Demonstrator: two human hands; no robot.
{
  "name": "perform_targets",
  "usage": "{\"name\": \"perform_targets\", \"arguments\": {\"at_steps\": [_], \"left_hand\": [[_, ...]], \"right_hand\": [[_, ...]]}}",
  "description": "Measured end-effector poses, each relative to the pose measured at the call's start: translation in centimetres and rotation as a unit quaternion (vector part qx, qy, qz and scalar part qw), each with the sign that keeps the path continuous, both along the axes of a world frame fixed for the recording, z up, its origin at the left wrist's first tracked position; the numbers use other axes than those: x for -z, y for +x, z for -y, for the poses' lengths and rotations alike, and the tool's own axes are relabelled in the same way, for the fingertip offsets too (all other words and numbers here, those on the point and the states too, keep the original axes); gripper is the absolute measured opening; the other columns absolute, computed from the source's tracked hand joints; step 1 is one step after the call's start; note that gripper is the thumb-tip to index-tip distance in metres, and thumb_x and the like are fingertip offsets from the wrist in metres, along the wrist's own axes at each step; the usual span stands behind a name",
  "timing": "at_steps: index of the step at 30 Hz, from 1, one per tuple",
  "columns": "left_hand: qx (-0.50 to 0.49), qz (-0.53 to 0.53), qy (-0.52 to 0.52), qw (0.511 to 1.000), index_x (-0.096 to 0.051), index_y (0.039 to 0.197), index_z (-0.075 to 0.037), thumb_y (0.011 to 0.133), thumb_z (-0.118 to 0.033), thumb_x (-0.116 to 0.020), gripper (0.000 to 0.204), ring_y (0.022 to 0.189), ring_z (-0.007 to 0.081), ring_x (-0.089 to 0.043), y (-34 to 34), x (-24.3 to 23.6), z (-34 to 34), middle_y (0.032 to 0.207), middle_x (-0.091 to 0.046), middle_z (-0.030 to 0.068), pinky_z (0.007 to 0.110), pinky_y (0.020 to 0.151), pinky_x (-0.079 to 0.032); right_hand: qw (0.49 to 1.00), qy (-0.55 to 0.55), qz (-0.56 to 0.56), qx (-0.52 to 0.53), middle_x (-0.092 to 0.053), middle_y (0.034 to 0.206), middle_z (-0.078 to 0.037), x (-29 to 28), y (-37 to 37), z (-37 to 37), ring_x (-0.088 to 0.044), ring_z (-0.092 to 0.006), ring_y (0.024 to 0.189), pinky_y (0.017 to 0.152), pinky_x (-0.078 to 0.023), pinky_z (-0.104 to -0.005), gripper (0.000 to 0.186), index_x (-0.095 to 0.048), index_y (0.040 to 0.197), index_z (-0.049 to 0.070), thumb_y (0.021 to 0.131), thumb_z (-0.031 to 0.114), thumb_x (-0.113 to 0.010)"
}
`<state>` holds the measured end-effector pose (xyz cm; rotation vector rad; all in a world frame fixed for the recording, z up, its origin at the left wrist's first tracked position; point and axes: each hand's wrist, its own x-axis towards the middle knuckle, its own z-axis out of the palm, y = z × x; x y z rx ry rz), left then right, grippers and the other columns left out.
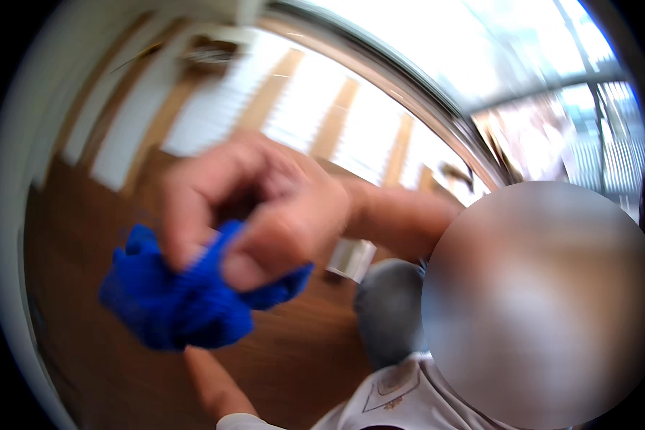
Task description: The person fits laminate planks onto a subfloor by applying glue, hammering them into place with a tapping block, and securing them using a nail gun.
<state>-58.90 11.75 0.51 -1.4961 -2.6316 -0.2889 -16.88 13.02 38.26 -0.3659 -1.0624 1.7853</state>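
Observation:
A bunched-up bright blue cloth (183, 297) hangs in front of me, left of the middle. My right hand (265, 208) pinches its upper edge between thumb and curled fingers; the forearm runs off to the right. Up from the lower edge comes my left forearm (215, 387), with a white sleeve at its end. It reaches the underside of the cloth, and my left hand is hidden behind or inside the blue fabric. Motion smears both the right hand and the cloth, so its exact shape is hard to make out.
Below lies a dark brown wooden floor (301, 358). A small whitish box (351, 259) stands by a grey-clad knee (388, 301). Farther off are pale wooden slats (330, 122) against white, and a large window (523, 57). A round blurred patch covers the lower right.

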Motion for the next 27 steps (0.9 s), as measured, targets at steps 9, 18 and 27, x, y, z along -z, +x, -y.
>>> {"name": "perform_targets", "arguments": {"at_steps": [9, 18, 27], "left_hand": [[0.060, 0.305, -0.151, 0.938, -0.051, 0.148, 0.001, 0.106, -0.059, -0.039, 0.074, 0.136, 0.0381, -0.053, -11.3, -0.6, -0.9, 0.149, -0.053, 0.0265, 0.047, 0.118, -0.039], [0.508, 0.157, -0.066, 0.844, -0.067, 0.125, 0.005, 0.109, -0.028, -0.051, 0.040, 0.124, 0.0343, -0.059, 21.4, -7.0, 7.0, 0.133, -0.063, 0.0182, 0.042, 0.106, -0.048], [0.660, 0.169, -0.124, 0.721, -0.065, 0.126, 0.003, 0.109, -0.023, -0.053, 0.034, 0.126, 0.0328, -0.059, 41.1, -14.5, -3.3, 0.134, -0.063, 0.0169, 0.041, 0.107, -0.045]], "right_hand": [[0.885, 0.023, 0.171, 0.433, -0.070, 0.091, -0.007, -8.0, 34.7, 43.0, -0.069, -0.0190, 0.083, 0.073, -0.058, -0.0334, 0.023, -0.065, 0.116, 0.005, 0.098, 0.018, -0.056], [0.548, -0.015, 0.289, 0.784, -0.068, 0.090, -0.006, -9.5, 49.4, 63.9, -0.069, -0.0168, 0.083, 0.079, -0.058, -0.0314, 0.025, -0.063, 0.110, 0.003, 0.098, 0.024, -0.057], [0.511, -0.220, 0.233, 0.798, -0.068, 0.102, -0.006, -0.1, 60.8, 77.8, -0.068, -0.0173, 0.090, 0.079, -0.056, -0.0322, 0.028, -0.064, 0.121, 0.009, 0.097, 0.024, -0.066]]}}
